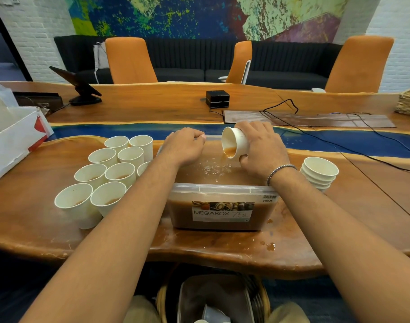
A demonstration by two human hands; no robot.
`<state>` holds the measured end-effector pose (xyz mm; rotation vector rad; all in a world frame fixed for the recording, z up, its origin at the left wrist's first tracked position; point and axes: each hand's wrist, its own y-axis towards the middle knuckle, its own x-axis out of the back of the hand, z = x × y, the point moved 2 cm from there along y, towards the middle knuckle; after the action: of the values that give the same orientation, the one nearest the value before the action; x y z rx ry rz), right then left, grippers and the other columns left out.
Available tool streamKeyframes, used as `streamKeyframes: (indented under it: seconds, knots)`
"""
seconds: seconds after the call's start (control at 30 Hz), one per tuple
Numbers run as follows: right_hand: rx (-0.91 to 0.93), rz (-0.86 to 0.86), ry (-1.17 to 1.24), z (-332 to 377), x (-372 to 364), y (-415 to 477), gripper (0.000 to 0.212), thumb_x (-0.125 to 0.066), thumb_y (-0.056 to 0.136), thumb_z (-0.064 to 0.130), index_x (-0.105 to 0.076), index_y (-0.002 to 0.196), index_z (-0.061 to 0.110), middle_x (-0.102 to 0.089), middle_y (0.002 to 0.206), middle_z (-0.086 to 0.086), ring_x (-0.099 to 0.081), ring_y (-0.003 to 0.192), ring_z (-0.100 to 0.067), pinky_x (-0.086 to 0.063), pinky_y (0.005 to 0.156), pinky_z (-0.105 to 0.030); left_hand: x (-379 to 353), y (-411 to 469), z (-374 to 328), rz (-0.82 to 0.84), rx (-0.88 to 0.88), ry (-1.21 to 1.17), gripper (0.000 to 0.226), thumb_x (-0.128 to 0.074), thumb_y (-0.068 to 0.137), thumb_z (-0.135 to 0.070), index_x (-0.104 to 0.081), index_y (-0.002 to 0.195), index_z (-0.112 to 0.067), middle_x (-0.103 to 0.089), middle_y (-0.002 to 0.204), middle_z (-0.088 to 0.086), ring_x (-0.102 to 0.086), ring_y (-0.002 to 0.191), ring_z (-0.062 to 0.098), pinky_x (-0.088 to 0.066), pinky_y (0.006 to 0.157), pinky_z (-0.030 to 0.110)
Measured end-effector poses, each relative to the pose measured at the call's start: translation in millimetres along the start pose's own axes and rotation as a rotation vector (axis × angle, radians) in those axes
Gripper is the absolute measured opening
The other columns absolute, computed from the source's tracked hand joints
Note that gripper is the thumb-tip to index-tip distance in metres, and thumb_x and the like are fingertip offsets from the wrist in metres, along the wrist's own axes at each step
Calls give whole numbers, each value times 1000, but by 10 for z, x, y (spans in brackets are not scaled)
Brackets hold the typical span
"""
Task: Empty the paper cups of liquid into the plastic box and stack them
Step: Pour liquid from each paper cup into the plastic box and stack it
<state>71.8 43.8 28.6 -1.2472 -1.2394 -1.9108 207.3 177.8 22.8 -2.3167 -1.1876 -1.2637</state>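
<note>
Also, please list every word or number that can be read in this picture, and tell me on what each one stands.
"MEGABOX 7.5L": printed label on the near wall of the plastic box.
"P89.75", only just legible: barcode sticker on the box's near right rim.
The fine line under "MEGABOX" is too small to read.
</note>
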Motion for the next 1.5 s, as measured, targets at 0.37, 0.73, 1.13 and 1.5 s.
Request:
streamKeyframes:
  seconds: [0.37, 0.73, 1.13, 1.5]
  knots:
    - [36, -13, -9, 16, 15, -10, 75, -80, 79, 22, -40, 142, 30, -45, 141, -3, -35, 133, -26, -36, 107, -44, -3, 14, 20, -7, -13, -9, 38, -39, 107, -39, -64, 132, -25, -63, 134, 1, -54, 123, 22, -43, 107, 45]
    - [148, -148, -51, 40, 39, -46, 73, -80, 75, 18, -46, 139, 25, -46, 139, -8, -34, 133, -30, -39, 101, -44, -1, 34, 27, -6, -27, 15, 39, -39, 107, -38, -64, 134, -24, -61, 138, 1, -53, 127, 23, -41, 105, 42]
    - [103, -2, -84, 18, -12, -43, 65, -74, 80, 34, -43, 137, 27, -60, 125, -2, -54, 117, -26, -36, 105, -41, -30, 66, 49, -9, -18, 9, 39, -41, 106, -40, -60, 138, -27, -60, 140, 0, -51, 130, 24, -42, 109, 48]
    - [-190, -206, 482, -168, 338, -85, 74, -85, 71, 53, -51, 130, 24, -53, 113, 8, -47, 106, -13, -49, 88, -36, -30, -80, -697, -131, -273, -521, 40, -38, 107, -39, -70, 123, -19, -71, 116, -4, -62, 109, 12, -55, 93, 36]
